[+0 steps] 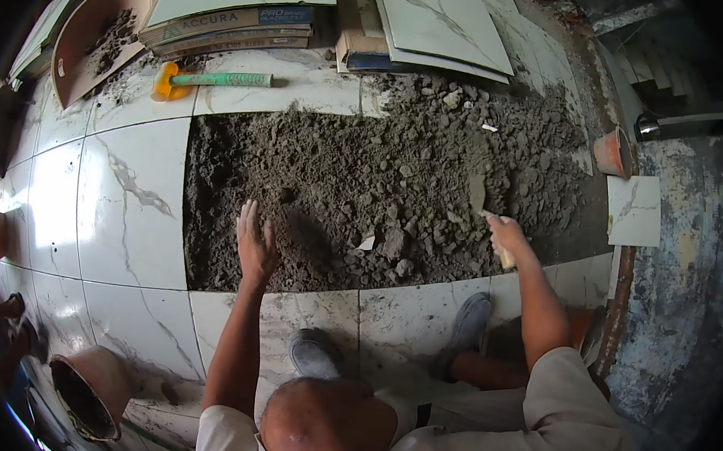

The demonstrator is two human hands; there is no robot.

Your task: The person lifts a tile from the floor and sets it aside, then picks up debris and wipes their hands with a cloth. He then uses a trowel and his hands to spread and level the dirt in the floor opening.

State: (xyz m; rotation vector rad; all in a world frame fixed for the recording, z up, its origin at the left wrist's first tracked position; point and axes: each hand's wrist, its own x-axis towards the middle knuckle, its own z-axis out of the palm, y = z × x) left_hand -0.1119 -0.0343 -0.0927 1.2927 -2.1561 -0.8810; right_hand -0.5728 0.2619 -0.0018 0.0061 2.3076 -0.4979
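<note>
Mix, grey-brown, lumpy, roughly rectangular patch (357, 159): lay sunk amid glossy white grey-veined floor tiles (133, 199); both hands were over its near half, well apart.
Bare left hand (255, 243): held nothing visible; fingers ext'd away fr. body, over left part of mix. Couldn't tell if it touched.
Bare right hand (508, 237): clamped on handle of narrow trowel w/ grey-smeared blade & pale grip (477, 192).
Trowel pos.: well to right of L hand, just past R fingers; blade pointed away fr. body, against mix; grip's butt stuck out below R hand.
White angular chip (367, 243): lay on mix betw. hands.
Yellow-headed mallet w/ green handle (221, 80): lay on tiles beyond mix, past L hand.
Stacked cardboard boxes marked ACCURA (231, 32): stood behind mallet.
Terracotta-coloured tub (104, 382): tilted, lower left, well apart fr. L hand.
Smaller orange-brown pot (613, 154): right end of mix, beyond R hand.
</note>
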